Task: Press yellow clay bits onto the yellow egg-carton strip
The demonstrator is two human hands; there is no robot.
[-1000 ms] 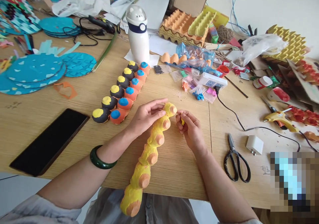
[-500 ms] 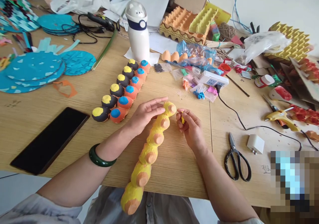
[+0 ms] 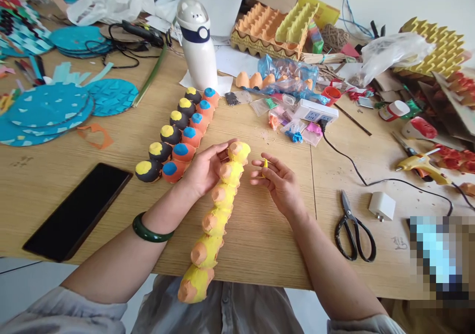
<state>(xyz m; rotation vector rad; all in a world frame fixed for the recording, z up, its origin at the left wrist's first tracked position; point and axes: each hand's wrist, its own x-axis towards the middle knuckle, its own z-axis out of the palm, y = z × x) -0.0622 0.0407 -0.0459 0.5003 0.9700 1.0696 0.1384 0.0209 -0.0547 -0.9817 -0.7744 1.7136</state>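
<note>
My left hand [image 3: 206, 170] grips the far end of an egg-carton strip [image 3: 217, 225], a row of several cups covered in yellow clay with bare orange tips. The strip slants toward my body, its near end past the table edge, and is rolled so the tips face left. Just right of its far end, my right hand [image 3: 278, 180] pinches a small piece of yellow clay [image 3: 264, 167] between thumb and fingers, apart from the strip. Beyond my left hand lie a strip of black cups with yellow tops [image 3: 170, 135] and a strip of orange cups with blue tops [image 3: 189, 136].
Black-handled scissors [image 3: 352, 230], a white charger [image 3: 382, 206] and a yellow glue gun [image 3: 423, 168] lie to the right. A dark phone [image 3: 77, 210] lies left. Farther back stand a white bottle [image 3: 198, 52], a power strip [image 3: 315, 112] and egg trays [image 3: 269, 32].
The yellow strip has rolled so its tips turn from right to left, and its far end has shifted left. My right hand has opened its fingers a little around the clay.
</note>
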